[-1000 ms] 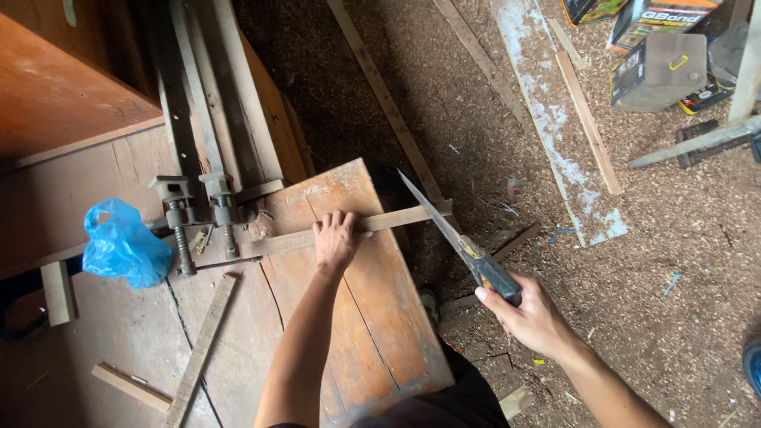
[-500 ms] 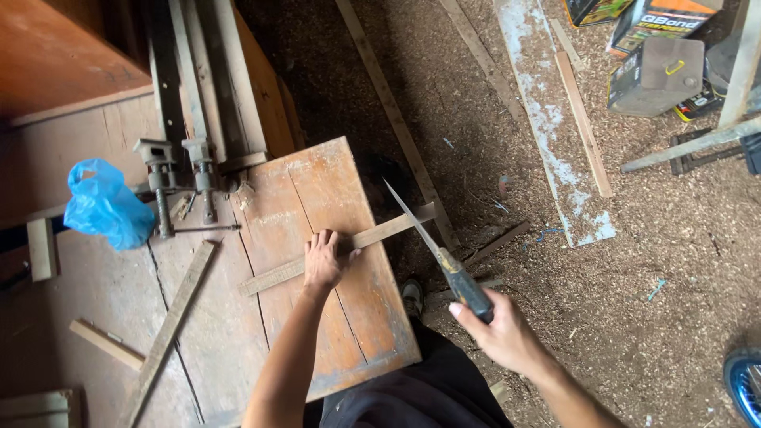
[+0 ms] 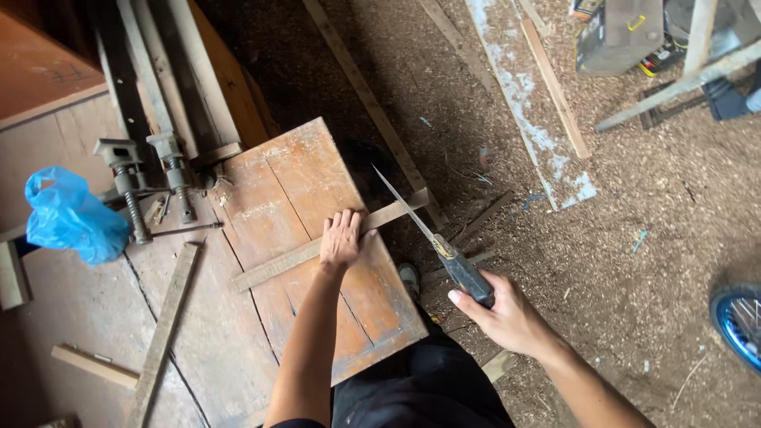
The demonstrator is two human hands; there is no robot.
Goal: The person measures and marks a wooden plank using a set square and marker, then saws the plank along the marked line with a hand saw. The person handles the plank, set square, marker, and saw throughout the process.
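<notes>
- Head camera looks down as our left hand [image 3: 341, 238] presses flat, fingers spread, on a thin wooden strip [image 3: 317, 247] lying across a worn board [image 3: 349, 317] on the tabletop [image 3: 79, 317].
- Our right hand [image 3: 507, 317] has its grip wrapped around the dark handle of a handsaw [image 3: 432, 238], blade meeting the strip's overhanging end.
- Two bar clamps [image 3: 151, 182] and a blue plastic bag [image 3: 71, 215] sit to the left; sawdust covers the floor [image 3: 634, 238].
</notes>
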